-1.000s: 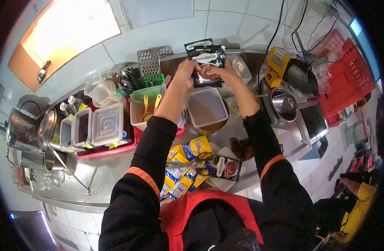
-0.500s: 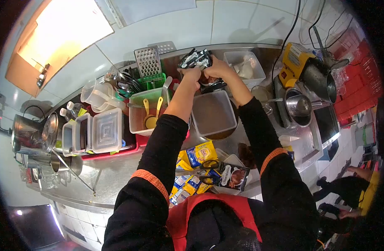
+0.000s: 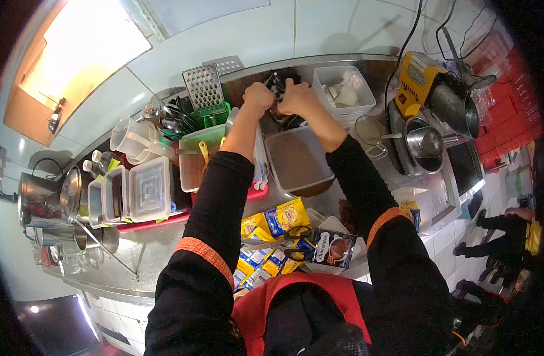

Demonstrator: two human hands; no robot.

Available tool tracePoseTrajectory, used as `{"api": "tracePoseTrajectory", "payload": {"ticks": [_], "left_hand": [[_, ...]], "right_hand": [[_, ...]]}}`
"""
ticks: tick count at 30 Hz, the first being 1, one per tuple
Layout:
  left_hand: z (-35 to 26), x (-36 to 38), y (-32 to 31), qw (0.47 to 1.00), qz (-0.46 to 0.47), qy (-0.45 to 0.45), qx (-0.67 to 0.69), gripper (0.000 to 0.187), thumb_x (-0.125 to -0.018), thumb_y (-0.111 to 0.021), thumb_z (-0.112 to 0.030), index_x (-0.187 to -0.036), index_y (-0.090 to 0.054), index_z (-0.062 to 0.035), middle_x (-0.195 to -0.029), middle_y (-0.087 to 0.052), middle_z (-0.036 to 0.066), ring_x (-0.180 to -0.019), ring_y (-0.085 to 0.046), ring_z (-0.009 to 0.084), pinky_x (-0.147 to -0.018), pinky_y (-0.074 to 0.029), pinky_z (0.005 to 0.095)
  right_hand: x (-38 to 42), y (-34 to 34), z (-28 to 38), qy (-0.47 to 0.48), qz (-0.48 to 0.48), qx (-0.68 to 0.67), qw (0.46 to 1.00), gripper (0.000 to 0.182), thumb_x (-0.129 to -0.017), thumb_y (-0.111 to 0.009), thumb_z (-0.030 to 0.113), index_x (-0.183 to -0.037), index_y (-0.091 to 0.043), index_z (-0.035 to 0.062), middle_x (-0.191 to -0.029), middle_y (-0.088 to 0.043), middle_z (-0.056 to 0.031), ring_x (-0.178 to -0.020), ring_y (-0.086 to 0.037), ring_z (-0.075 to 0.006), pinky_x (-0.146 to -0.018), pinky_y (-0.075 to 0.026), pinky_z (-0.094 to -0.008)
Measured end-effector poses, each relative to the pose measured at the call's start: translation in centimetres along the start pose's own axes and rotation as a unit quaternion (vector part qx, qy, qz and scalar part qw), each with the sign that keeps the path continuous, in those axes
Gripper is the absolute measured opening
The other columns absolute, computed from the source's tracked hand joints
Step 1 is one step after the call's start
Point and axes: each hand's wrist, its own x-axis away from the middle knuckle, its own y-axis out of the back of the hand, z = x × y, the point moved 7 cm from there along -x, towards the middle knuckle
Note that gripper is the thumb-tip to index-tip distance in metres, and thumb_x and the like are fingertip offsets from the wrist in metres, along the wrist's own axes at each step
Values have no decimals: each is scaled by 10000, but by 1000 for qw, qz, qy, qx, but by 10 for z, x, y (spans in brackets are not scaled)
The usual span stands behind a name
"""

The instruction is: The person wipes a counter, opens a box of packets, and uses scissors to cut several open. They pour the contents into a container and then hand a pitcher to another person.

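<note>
Both hands are together at the back of the steel counter, on a dark, shiny packet (image 3: pixel 275 83). My left hand (image 3: pixel 258 97) has its fingers curled round the packet's left side. My right hand (image 3: pixel 298 98) grips it from the right, fingers bent. Just in front of the hands is a rectangular plastic tub of brown powder (image 3: pixel 299 159). A clear tub with white contents (image 3: pixel 343 94) stands right of my right hand. Left of my left hand, a metal grater (image 3: pixel 204 88) leans by a green basket (image 3: pixel 212 116).
Yellow and blue packets (image 3: pixel 285 217) and a black chocolate packet (image 3: pixel 333 248) lie near the front edge. Lidded containers (image 3: pixel 150 188) and pots (image 3: pixel 43 199) stand left. A yellow appliance (image 3: pixel 415 80), a steel sieve (image 3: pixel 425 142) and another person (image 3: pixel 503 231) are on the right.
Both hands have moved slightly left and pulled closer together, and the dark packet is now lower and mostly hidden between them. The camera view has shifted slightly.
</note>
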Motion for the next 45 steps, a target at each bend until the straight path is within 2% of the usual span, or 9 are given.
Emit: {"api": "tracePoseTrajectory", "payload": {"ticks": [3,9,11,17,23,25,31,38,45], "left_hand": [[4,11,9,963,73,173,195,295,-694,-537,-189,-908,-630,-8,-936,-613,196,-901,-589,312,-767,-440,387],[6,-7,-11,879,118,152,436,476,-753,-533,-461,-867,-636,-10,-965,-593,146,-1034,-514,301,-831,-395,403],[0,0,3,981,59,97,155,497,-769,-516,-486,-897,-654,-26,-1049,-588,151,-1042,-521,291,-849,-401,376],[13,-28,-13,997,54,13,44,499,-736,-519,-465,-899,-645,-10,-994,-595,207,-976,-548,346,-847,-420,374],[-3,-17,-7,992,84,-65,-71,393,-712,-574,-409,-788,-657,-33,-831,-628,173,-829,-602,325,-725,-477,382],[-1,-24,-18,989,73,-101,-85,377,-701,-581,-401,-758,-658,-36,-794,-628,170,-804,-607,326,-710,-483,390],[-2,-23,-20,989,56,-48,-126,443,-664,-651,-339,-899,-624,35,-953,-594,240,-947,-560,366,-834,-454,387],[0,-5,-22,984,104,-28,-141,576,-684,-650,-416,-1002,-577,59,-1097,-544,221,-1034,-517,360,-863,-440,387],[-3,1,-10,997,11,-16,-76,447,-702,-683,-307,-959,-589,46,-1056,-551,245,-990,-544,369,-828,-463,406]], "right_hand": [[6,-5,8,-10,16,-2,1000,596,-609,-673,296,-1077,-467,-11,-1028,-532,-229,-987,-539,-341,-825,-461,-373],[3,-23,15,19,-57,66,996,604,-607,-704,357,-1023,-480,-19,-943,-538,-229,-944,-525,-352,-761,-473,-401],[4,-22,21,46,-80,106,990,569,-604,-705,331,-1003,-501,-20,-928,-536,-229,-929,-530,-358,-750,-473,-405],[7,0,24,154,-84,68,982,517,-605,-701,240,-981,-516,-63,-935,-529,-267,-874,-540,-405,-727,-469,-416],[11,-19,8,145,253,24,956,584,-618,-712,217,-1073,-478,-66,-1095,-428,-353,-944,-511,-433,-817,-439,-446],[-3,-33,5,291,131,20,948,610,-603,-715,190,-1109,-457,-35,-1171,-371,-341,-983,-498,-412,-821,-433,-445],[9,-23,-7,212,-81,9,974,608,-571,-736,166,-1090,-451,27,-1125,-427,-258,-1013,-477,-386,-834,-426,-436],[5,-36,-25,187,44,75,978,670,-581,-733,196,-1153,-410,67,-1040,-511,-208,-928,-530,-362,-796,-445,-399],[-12,-27,-33,250,55,-43,966,309,-633,-665,234,-818,-603,-5,-684,-592,-196,-710,-596,-349,-650,-463,-387]]}}
